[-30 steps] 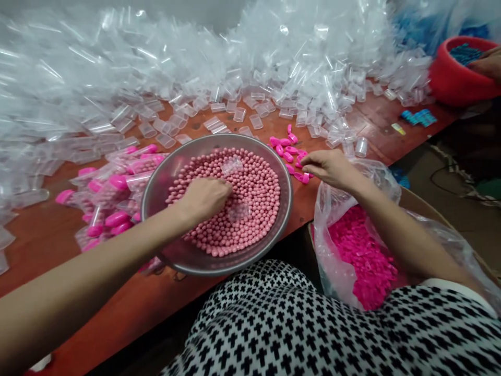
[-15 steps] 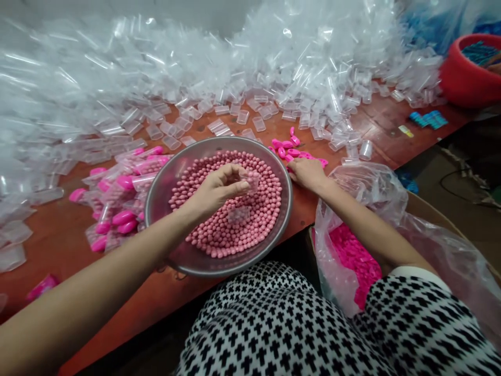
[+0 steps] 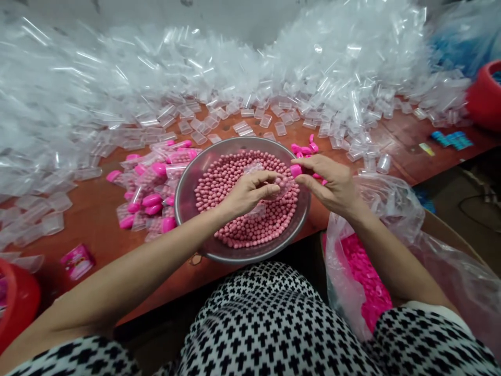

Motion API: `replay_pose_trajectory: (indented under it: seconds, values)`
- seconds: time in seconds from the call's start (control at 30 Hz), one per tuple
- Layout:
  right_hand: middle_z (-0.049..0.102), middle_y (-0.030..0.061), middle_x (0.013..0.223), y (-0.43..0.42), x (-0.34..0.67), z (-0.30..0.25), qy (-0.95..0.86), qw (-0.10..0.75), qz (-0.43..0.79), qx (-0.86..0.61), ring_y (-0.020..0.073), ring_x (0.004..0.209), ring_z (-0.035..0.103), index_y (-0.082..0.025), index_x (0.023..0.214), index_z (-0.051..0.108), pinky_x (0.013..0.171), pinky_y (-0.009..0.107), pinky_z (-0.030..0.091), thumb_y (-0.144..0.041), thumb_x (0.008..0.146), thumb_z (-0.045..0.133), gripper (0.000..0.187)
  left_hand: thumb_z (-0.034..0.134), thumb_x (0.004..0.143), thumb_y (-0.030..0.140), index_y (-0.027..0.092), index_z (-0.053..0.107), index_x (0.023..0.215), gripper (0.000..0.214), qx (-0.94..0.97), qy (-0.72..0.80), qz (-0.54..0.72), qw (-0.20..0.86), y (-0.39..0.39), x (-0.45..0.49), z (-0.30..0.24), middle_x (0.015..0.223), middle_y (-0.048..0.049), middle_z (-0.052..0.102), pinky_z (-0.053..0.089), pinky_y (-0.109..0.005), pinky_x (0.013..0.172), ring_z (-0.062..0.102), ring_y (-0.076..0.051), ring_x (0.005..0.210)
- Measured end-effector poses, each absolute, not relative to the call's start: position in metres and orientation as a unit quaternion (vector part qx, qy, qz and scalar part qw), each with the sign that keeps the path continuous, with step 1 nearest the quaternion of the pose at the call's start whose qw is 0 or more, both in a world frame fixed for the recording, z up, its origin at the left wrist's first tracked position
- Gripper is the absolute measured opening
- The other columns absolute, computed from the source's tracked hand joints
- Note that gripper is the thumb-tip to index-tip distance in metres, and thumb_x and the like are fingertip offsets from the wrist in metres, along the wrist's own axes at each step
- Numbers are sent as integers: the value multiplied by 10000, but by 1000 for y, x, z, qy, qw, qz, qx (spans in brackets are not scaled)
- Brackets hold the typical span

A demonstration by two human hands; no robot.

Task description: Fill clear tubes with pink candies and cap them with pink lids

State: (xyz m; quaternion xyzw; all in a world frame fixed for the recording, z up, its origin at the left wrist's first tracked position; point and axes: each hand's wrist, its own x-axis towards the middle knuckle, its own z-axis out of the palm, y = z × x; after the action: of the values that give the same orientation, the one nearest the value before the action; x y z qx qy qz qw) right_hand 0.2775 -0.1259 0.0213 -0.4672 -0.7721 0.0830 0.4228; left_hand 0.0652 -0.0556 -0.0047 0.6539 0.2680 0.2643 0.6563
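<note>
Over a steel bowl [image 3: 186,219] of pink balls [image 3: 219,180], my left hand [image 3: 254,193] is closed on a small clear plastic container [image 3: 285,187], which has pink balls inside. My right hand [image 3: 332,183] pinches a bright pink cap [image 3: 296,170] between thumb and fingers, close to the container's end but apart from it. More clear containers [image 3: 256,211] lie on the balls in the bowl. Loose pink caps [image 3: 305,149] sit on the table just behind my right hand, which partly hides them.
Filled containers with pink caps [image 3: 152,201] are heaped left of the bowl. A big pile of clear empty containers [image 3: 235,68] spans the back. A plastic bag of pink pieces [image 3: 364,277] stands at right. Red tubs [image 3: 485,99] edge both sides; a pink packet [image 3: 77,261] lies at left.
My right hand has come from the loose caps toward my left hand, bringing a pink cap. My left hand still holds the clear container. The view has shifted left.
</note>
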Motion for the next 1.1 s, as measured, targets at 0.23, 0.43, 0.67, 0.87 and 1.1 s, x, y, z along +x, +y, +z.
replay_pose_trajectory:
  seconds: [0.23, 0.43, 0.67, 0.87, 1.1]
  values:
    - [735, 76, 904, -123, 256, 16, -812, 375, 37, -446, 177, 819, 684, -162, 1144, 678, 764, 301, 544, -248, 955, 579, 230, 691, 837, 420, 148, 746, 1006, 325, 709, 241, 321, 579, -61, 56, -7, 969, -55, 743, 573, -284, 789, 699, -184, 866]
    - [699, 108, 878, -137, 249, 17, -837, 336, -38, -431, 207, 802, 664, -127, 1179, 635, 725, 323, 565, -210, 963, 535, 253, 629, 902, 281, 188, 768, 1001, 194, 807, 224, 372, 399, -67, 52, -7, 961, -46, 791, 556, -238, 788, 738, -167, 855]
    - [728, 125, 936, -130, 248, 18, -820, 340, 29, -459, 219, 868, 689, -142, 1187, 678, 800, 357, 579, -255, 954, 559, 285, 644, 887, 293, 196, 775, 1014, 206, 786, 235, 368, 437, -64, 52, -5, 958, -46, 790, 564, -272, 808, 738, -187, 870]
    - [710, 45, 1226, -130, 264, 14, -608, 502, 437, -433, 248, 1031, 710, -320, 1234, 679, 925, 427, 566, -483, 722, 824, 556, 780, 766, 440, 161, 776, 1048, 397, 587, 255, 360, 678, -54, 52, 5, 1000, -85, 761, 575, -306, 756, 708, -192, 833]
    - [739, 65, 1083, -120, 259, 18, -473, 500, 553, -470, 258, 1055, 682, -224, 976, 744, 970, 428, 544, -544, 587, 876, 521, 728, 837, 377, 228, 797, 998, 230, 741, 203, 369, 523, -54, 52, 2, 995, -62, 760, 522, -359, 929, 679, -215, 969]
